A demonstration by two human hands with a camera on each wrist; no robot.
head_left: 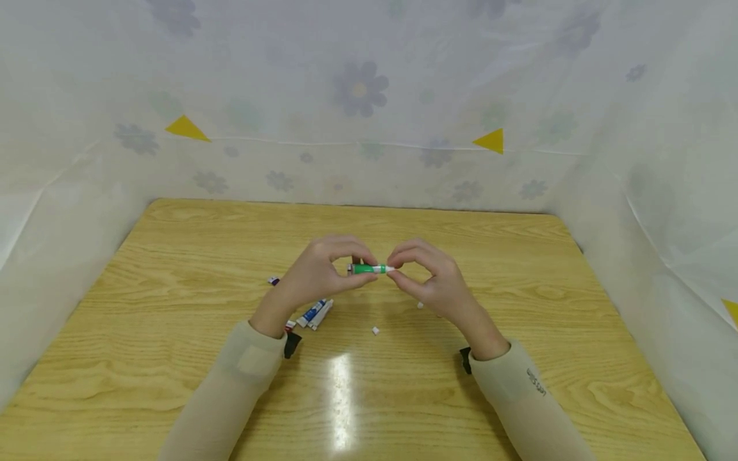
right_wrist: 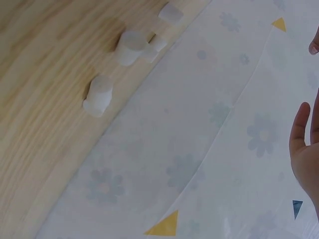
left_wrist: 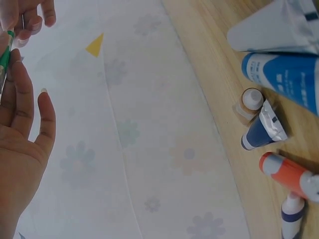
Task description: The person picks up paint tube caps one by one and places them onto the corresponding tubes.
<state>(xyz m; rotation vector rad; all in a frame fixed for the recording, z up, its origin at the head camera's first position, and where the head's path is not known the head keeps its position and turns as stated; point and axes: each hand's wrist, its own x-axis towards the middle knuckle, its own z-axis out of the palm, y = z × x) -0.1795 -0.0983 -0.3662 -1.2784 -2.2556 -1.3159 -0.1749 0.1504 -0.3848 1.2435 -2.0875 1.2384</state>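
Both hands hold a small green paint tube (head_left: 368, 269) level above the middle of the wooden table (head_left: 519, 269). My left hand (head_left: 353, 274) grips the tube's left part between thumb and curled fingers. My right hand (head_left: 399, 266) pinches its white right end (head_left: 387, 269). In the left wrist view only a sliver of the green tube (left_wrist: 5, 50) shows beside the fingers (left_wrist: 20, 94). In the right wrist view just the edge of the right palm (right_wrist: 304, 149) is visible, and the tube is out of frame.
Several paint tubes lie under the left wrist: blue-and-white ones (head_left: 314, 314), a big blue tube (left_wrist: 286, 79), a dark blue one (left_wrist: 260, 133) and an orange one (left_wrist: 289, 175). Loose white caps (head_left: 375, 330) (right_wrist: 130, 47) (right_wrist: 98, 94) dot the table. Flowered sheeting (head_left: 357, 89) walls three sides.
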